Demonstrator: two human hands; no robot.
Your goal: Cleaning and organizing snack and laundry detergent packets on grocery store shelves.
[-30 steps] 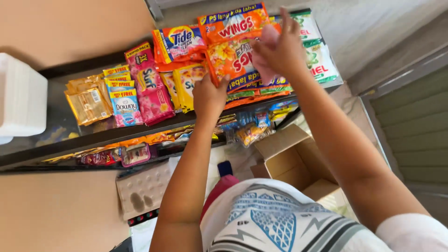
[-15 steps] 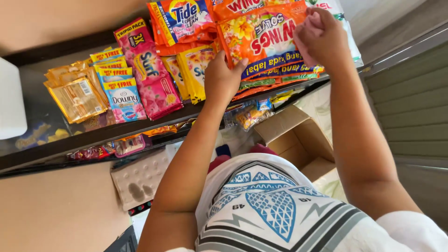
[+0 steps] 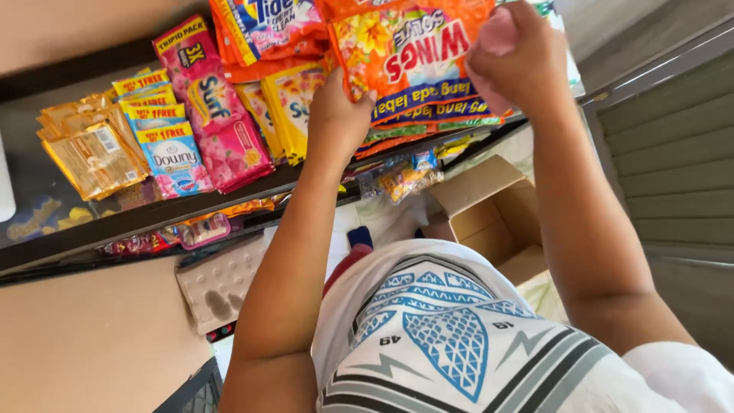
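Note:
My left hand [image 3: 334, 115] grips the lower left corner of an orange detergent sachet pack [image 3: 413, 61] that lies on top of a stack of similar packs on a dark glass shelf [image 3: 153, 214]. My right hand [image 3: 514, 60] closes on the pack's right edge and also has a small pink thing under its fingers. Yellow sachets [image 3: 287, 103] lie just left of my left hand.
Pink sachet strips [image 3: 218, 122], blue softener sachets [image 3: 164, 149], gold sachets [image 3: 92, 157] and an orange detergent pack [image 3: 260, 27] cover the shelf. Snack packets [image 3: 397, 180] hang below. An open cardboard box [image 3: 489, 222] and an egg tray [image 3: 218, 279] lie underneath.
The view has shifted so the shelf sits higher and further left in frame. Both hands stay on the orange pack, which has been pulled nearer and straightened.

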